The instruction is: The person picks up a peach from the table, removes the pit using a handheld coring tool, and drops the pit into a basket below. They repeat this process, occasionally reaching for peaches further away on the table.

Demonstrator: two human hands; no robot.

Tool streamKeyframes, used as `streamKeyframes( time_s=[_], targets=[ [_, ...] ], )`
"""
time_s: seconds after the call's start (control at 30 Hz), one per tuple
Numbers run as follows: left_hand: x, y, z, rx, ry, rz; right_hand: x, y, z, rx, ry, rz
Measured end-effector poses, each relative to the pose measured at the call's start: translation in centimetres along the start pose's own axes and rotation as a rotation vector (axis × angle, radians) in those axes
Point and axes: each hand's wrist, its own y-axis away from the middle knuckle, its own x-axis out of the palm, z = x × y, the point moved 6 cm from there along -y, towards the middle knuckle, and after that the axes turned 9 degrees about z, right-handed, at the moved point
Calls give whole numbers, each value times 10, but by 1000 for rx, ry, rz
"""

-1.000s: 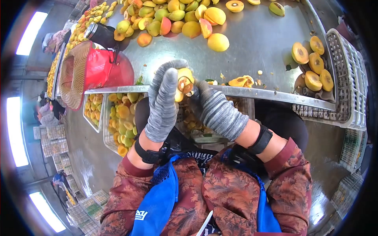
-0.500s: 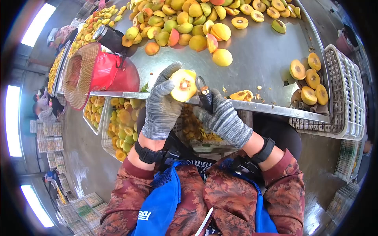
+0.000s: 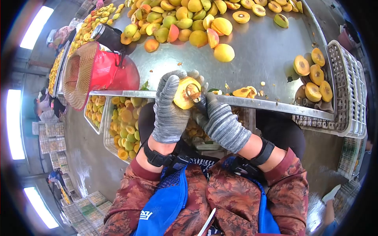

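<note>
My left hand point(image 3: 169, 112), in a grey knit glove, holds a yellow peach half point(image 3: 182, 95) with its cut face toward me, above the table's front edge. My right hand point(image 3: 227, 125), gloved alike, is closed around the dark handle of a pitting tool with a curved loop blade point(image 3: 201, 104). That loop lies against the middle of the cut face, where brownish flesh shows. Peach scraps point(image 3: 245, 92) lie on the metal table point(image 3: 260, 51) just beyond my right hand. Farther right, several peach halves point(image 3: 313, 92) rest cut side up on a cloth.
A heap of peaches point(image 3: 185, 23) covers the table's far side. At left are a dark flask point(image 3: 108, 37), a red container point(image 3: 126, 74) and a straw hat point(image 3: 78, 74). A white crate point(image 3: 348, 94) adjoins the right edge; a crate of peach halves point(image 3: 124, 131) stands below.
The tool's loop has moved from beside the peach half onto its cut face. My right hand has come closer to my left, and the peach half has turned and lowered slightly.
</note>
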Motion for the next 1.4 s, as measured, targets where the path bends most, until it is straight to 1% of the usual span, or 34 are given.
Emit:
streamKeyframes(
  time_s=[0.03, 0.13, 0.17, 0.2, 0.23, 0.27, 0.33, 0.37, 0.43, 0.47, 0.5, 0.53, 0.57, 0.6, 0.63, 0.67, 0.73, 0.77, 0.83, 0.87, 0.93, 1.0, 1.07, 1.1, 1.13, 1.17, 1.2, 1.23, 1.27, 1.3, 1.33, 1.4],
  targets=[
    [0, 0, -2, 30, -60, -19, 1, 0, -1, 3, -4, 0],
    [3, 1, -2, 28, -156, -7, 5, 0, -4, 3, 30, 11],
    [6, 1, -1, 21, -159, -9, 5, 1, -3, -45, 17, -3],
    [10, 2, -4, 55, -239, -11, 6, 1, -2, -92, 3, -17],
    [12, 3, -6, 87, -318, -12, 5, 2, 0, -82, -10, 1],
    [10, 3, -5, 77, -323, -16, 10, 1, -4, -76, -19, 2],
    [11, 3, -10, 133, -525, 70, 9, -2, 3, -247, -644, -26],
    [10, 2, -9, 123, -531, 69, 6, 2, 3, -140, -167, 9],
    [11, 4, -12, 170, -588, 66, 4, 2, 7, -120, -176, 37],
    [10, 6, -12, 161, -591, 63, 7, 2, 7, -106, -172, 66],
    [13, 8, -14, 199, -678, 64, 10, 2, 4, -148, -140, 39],
    [15, 9, -16, 239, -763, 68, 31, -6, -14, -146, -142, 38],
    [19, 9, -17, 281, -848, 73, 60, -17, -39, -209, -377, 5],
    [21, 10, -19, 323, -932, 77, 74, -23, -52, -272, -610, -28],
    [23, 12, -20, 365, -1016, 79, 14, 6, 5, -51, -149, 105],
    [21, 12, -21, 364, -1017, 75, 21, 4, -3, -51, -150, 108],
    [16, 11, -22, 345, -1055, 46, 37, -4, -7, -104, -231, 210],
    [19, 12, -22, 344, -1055, 46, 37, 2, -11, -103, -231, 210],
    [25, 16, -25, 345, -1029, 23, 16, 19, 16, -159, -264, 171],
    [23, 17, -26, 346, -1030, 18, 18, 20, 17, -160, -264, 175],
    [19, 15, -27, 331, -948, 51, 19, 20, 14, -90, -346, 175],
    [19, 14, -28, 302, -927, 64, 17, 21, 15, -67, -340, 185],
    [19, 15, -28, 268, -910, 71, 22, 20, 10, -5, -256, 231],
    [20, 14, -25, 208, -896, 112, 17, 22, 14, -4, -259, 234],
    [22, 13, -22, 150, -879, 154, 10, 25, 22, 3, -330, 285],
    [23, 13, -23, 149, -879, 152, 7, 28, 26, 11, -401, 336],
    [26, 13, -24, 159, -896, 193, 12, 28, 22, 12, -401, 338],
    [29, 13, -25, 169, -913, 233, 18, 29, 19, -31, -502, 325],
    [27, 12, -26, 169, -914, 229, 22, 30, 18, -75, -603, 312],
    [26, 10, -24, 117, -876, 244, 15, 31, 22, -55, -443, 292],
    [24, 7, -22, 67, -836, 259, 18, 31, 21, -58, -442, 295],
    [25, 5, -23, 40, -867, 270, 12, 34, 23, -201, -363, 105]
  ],
)
